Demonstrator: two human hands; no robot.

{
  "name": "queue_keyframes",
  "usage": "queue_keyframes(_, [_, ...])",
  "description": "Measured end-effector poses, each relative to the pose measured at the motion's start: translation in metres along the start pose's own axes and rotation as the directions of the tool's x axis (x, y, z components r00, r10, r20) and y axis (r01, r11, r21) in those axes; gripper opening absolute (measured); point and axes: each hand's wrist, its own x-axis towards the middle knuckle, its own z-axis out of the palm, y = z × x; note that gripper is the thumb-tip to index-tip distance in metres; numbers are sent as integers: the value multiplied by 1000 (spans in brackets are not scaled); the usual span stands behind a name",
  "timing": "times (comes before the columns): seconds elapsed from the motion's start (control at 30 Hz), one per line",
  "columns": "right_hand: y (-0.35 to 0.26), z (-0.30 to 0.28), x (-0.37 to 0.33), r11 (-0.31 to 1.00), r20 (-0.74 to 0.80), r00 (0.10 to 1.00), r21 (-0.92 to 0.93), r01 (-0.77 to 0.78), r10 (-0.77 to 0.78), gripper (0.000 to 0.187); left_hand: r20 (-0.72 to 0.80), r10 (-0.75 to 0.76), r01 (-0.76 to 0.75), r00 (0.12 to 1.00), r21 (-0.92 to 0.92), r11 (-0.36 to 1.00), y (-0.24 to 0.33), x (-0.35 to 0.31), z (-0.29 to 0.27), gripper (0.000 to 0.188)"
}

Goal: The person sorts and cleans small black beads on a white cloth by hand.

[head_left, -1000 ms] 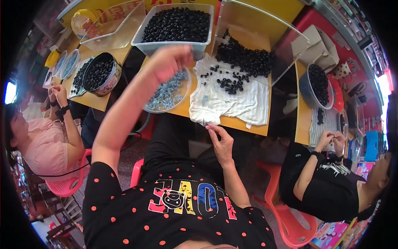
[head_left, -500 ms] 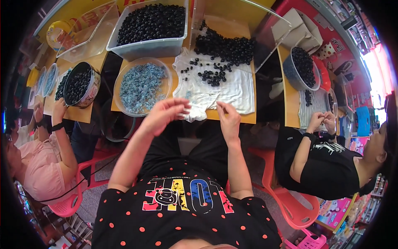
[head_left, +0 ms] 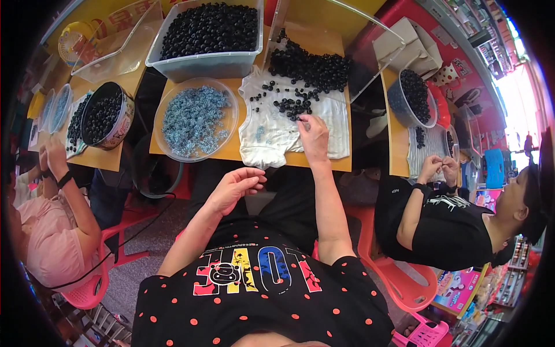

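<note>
My right hand (head_left: 314,137) reaches over a white cloth (head_left: 330,132), its thumb and fingertips pinched at a black bead on the near edge of a small cluster of loose black beads (head_left: 293,107). Below the table's front edge, above my lap, my left hand (head_left: 236,188) has its fingers curled together toward the thumb; anything between them is too small to make out. A bigger heap of black beads (head_left: 309,68) lies at the cloth's far end. A few pale blue bits (head_left: 260,132) rest on the cloth, left of my right hand.
Left of the cloth stands a round clear tub (head_left: 230,139) of pale blue pieces. Behind it is a large bin (head_left: 208,69) of black beads. A clear plastic box (head_left: 370,81) stands at the back right. Seated people work on either side, near a bead tin (head_left: 122,124) and a bead bucket (head_left: 399,104).
My right hand has moved forward from the cloth's front edge to the loose black beads. My left hand has drawn back toward my body, and my two hands are farther apart.
</note>
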Motion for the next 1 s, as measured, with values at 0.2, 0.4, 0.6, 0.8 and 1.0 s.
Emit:
queue_keyframes(0.2, [-40, -24, -41, 439, 263, 908, 808, -393, 327, 20, -84, 207, -206, 975, 17, 978, 14, 32, 24, 20])
queue_keyframes(0.4, [-73, -39, -82, 78, 397, 891, 903, -422, 221, 18, -132, 378, -390, 916, -82, 917, 15, 47, 51, 22])
queue_keyframes(0.6, [-92, -45, -91, 824, 129, 989, 550, -133, 74, 15, -173, 221, -257, 960, -223, 940, 2, 36, 45, 23])
queue_keyframes(0.8, [-102, -46, -85, 861, 203, 979, 494, -122, 22, 17, -228, 293, -335, 928, -172, 926, 1, 33, 33, 20])
queue_keyframes(1.0, [-107, -46, -82, 853, 185, 983, 510, -109, 15, 17, -214, 482, -476, 849, 86, 875, 8, 27, 34, 18])
